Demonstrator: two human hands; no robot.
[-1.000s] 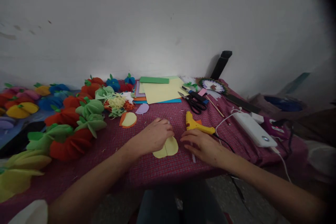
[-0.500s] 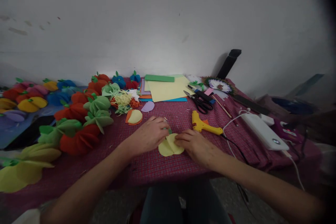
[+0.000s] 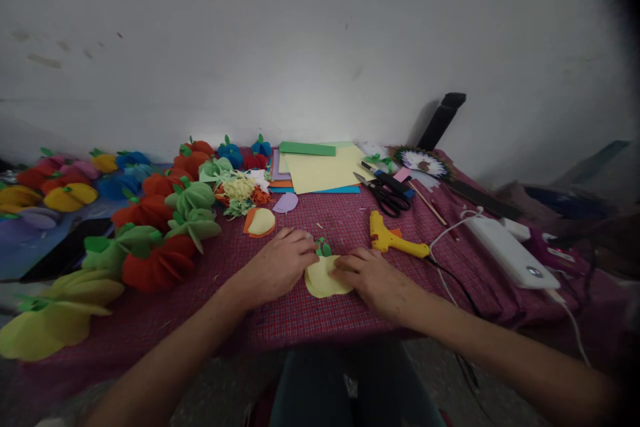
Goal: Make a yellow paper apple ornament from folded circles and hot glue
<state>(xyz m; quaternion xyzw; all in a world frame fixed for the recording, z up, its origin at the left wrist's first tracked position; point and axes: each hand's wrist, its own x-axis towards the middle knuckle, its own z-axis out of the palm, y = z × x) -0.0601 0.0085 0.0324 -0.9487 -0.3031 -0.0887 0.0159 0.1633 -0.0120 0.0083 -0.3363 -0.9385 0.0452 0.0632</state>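
A pale yellow folded paper fruit (image 3: 323, 280) with green leaves (image 3: 323, 247) at its top lies on the checked cloth in front of me. My left hand (image 3: 281, 262) grips its left edge with curled fingers; the fingertips are partly hidden. From the other side, my right hand (image 3: 375, 277) holds its right edge, fingers bent over the paper. Right of the hands rests a yellow glue gun (image 3: 395, 240). Behind my left hand are a yellow rounded paper cutout (image 3: 262, 221) on orange ones and a lilac cutout (image 3: 286, 202).
Many coloured paper fruits (image 3: 157, 263) crowd the left side. Stacked paper sheets (image 3: 320, 170) lie at the back, with black scissors (image 3: 387, 200) to their right. A white power bank (image 3: 510, 253) with cables sits at the right. The wall closes off the back.
My left hand has drawn back slightly left from the top of the paper fruit, so its green leaves show more. My right hand stays at the right edge. The view has shifted a little.
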